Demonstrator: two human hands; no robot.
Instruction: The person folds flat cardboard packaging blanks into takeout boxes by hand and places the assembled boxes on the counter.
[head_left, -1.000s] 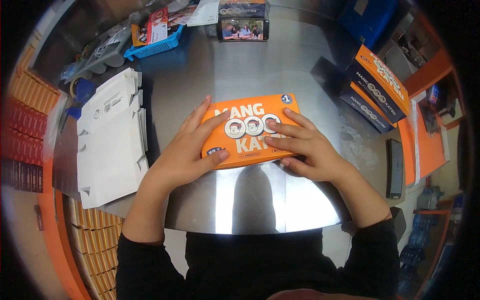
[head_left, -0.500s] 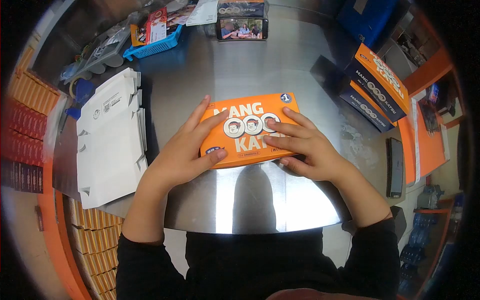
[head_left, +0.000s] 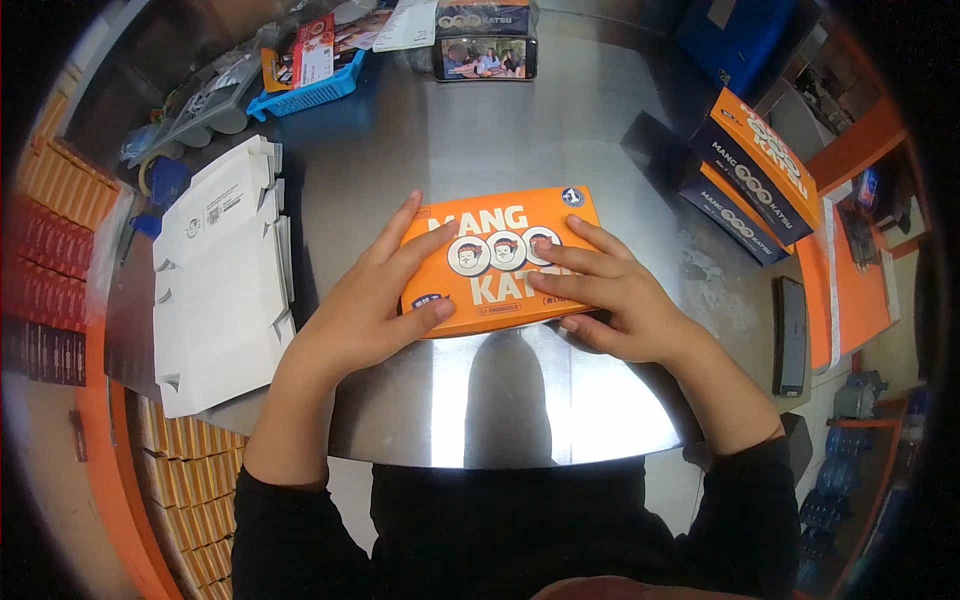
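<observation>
An orange box [head_left: 497,290] printed "MANG KATSU" lies closed on the metal table [head_left: 600,120], in front of my body. Around its left end rests my left hand [head_left: 375,290], fingers on the top face and side, thumb near the lower left corner. My right hand [head_left: 620,295] lies across the right end, fingers spread over the top and thumb at the near edge. Both hands grip the box between them. Part of its lettering is covered by my right fingers.
Flat white cardboard pieces [head_left: 225,280] are stacked at the left. Two orange and navy boxes [head_left: 755,175] stand stacked at the right, near a dark phone-like device [head_left: 789,335]. At the back are a lit phone [head_left: 487,60] and a blue basket [head_left: 310,92].
Both hands and the box have stayed almost still. The picture on the lit phone at the back has changed.
</observation>
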